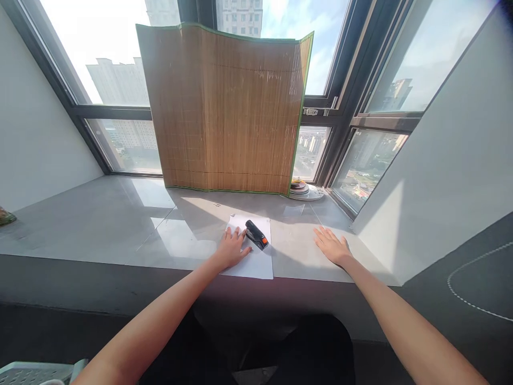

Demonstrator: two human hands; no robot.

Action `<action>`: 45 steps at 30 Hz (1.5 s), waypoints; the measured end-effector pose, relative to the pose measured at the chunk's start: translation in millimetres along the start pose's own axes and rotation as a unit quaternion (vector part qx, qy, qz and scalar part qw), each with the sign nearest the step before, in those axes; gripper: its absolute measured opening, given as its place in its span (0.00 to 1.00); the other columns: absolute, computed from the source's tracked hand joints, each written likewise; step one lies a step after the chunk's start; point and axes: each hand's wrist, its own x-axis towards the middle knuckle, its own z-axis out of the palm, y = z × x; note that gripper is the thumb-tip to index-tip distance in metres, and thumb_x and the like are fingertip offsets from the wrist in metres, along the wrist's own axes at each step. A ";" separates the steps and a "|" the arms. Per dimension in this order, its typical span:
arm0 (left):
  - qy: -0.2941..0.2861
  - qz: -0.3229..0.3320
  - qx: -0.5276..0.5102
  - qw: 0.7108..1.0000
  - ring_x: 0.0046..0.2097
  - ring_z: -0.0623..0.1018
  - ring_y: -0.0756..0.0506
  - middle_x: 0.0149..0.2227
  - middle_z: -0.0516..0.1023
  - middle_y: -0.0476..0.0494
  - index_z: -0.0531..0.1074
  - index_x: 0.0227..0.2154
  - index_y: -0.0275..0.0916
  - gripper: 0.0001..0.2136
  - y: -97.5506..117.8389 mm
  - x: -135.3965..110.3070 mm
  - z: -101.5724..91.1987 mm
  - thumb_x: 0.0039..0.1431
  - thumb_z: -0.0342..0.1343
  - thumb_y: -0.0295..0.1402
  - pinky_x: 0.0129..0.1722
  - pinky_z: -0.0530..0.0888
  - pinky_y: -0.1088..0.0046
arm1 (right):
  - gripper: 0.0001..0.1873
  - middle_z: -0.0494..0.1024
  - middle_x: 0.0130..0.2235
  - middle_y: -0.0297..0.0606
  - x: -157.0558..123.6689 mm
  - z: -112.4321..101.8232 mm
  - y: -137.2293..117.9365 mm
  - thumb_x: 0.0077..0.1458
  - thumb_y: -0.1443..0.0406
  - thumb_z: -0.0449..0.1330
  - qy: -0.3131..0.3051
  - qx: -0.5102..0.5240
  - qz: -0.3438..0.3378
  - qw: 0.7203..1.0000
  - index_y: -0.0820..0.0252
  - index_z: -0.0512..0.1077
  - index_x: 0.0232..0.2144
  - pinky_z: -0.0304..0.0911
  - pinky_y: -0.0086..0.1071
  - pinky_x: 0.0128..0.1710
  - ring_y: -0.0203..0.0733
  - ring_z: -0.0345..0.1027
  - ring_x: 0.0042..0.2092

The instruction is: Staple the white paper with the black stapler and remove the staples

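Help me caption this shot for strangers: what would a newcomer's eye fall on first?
Probably the large brown slatted mat with green edging, standing upright on the pale ledge in front of the window. After that, likely the black stapler with its orange spot, lying on white paper beside the left hand.

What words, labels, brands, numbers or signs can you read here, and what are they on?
None can be read.
Black stapler: no legible brand or number.
White paper: no writing visible on its uncovered part.
Window latch: tiny marks, too small to tell whether they are lettering.
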 end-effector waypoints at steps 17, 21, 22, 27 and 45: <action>-0.004 0.043 -0.017 0.999 0.65 0.72 0.31 0.66 0.72 0.31 0.73 0.63 0.40 0.23 13.4 23.1 -21.4 0.72 0.52 0.44 0.64 0.68 0.52 | 0.35 0.40 0.80 0.28 -5.1 -6.6 -3.9 0.73 0.51 0.32 -0.006 0.021 0.006 1.000 0.43 0.47 0.78 0.35 0.68 0.74 0.48 0.34 0.80; -0.022 0.115 -0.042 0.992 0.65 0.71 0.38 0.66 0.73 0.38 0.73 0.62 0.42 0.19 -13.0 17.9 -35.3 0.73 0.47 0.32 0.67 0.67 0.56 | 0.34 0.42 0.79 0.29 -5.7 -5.2 -5.0 0.73 0.51 0.34 0.007 0.019 0.003 1.000 0.42 0.49 0.77 0.37 0.67 0.74 0.49 0.36 0.79; -0.016 0.116 -0.042 0.992 0.66 0.71 0.38 0.67 0.72 0.39 0.72 0.63 0.43 0.20 -15.6 15.9 -35.7 0.73 0.46 0.31 0.67 0.67 0.55 | 0.34 0.43 0.79 0.30 -6.0 -5.2 -5.4 0.73 0.52 0.35 0.014 0.017 0.005 1.000 0.43 0.50 0.77 0.38 0.67 0.74 0.49 0.37 0.79; 0.002 0.093 -0.028 0.995 0.65 0.71 0.37 0.66 0.72 0.43 0.71 0.62 0.47 0.20 -12.1 11.0 -34.1 0.72 0.47 0.30 0.67 0.67 0.53 | 0.32 0.54 0.77 0.38 -10.0 -11.4 -13.3 0.72 0.57 0.40 0.040 0.029 0.030 0.998 0.46 0.58 0.74 0.41 0.70 0.71 0.55 0.46 0.77; -0.005 0.050 -0.115 0.992 0.62 0.72 0.36 0.65 0.74 0.46 0.72 0.59 0.50 0.17 -22.6 16.0 -27.0 0.71 0.56 0.42 0.63 0.67 0.54 | 0.13 0.83 0.42 0.41 -39.5 -22.1 -189.5 0.64 0.57 0.58 0.183 0.390 -0.166 0.887 0.54 0.80 0.43 0.66 0.37 0.44 0.49 0.75 0.43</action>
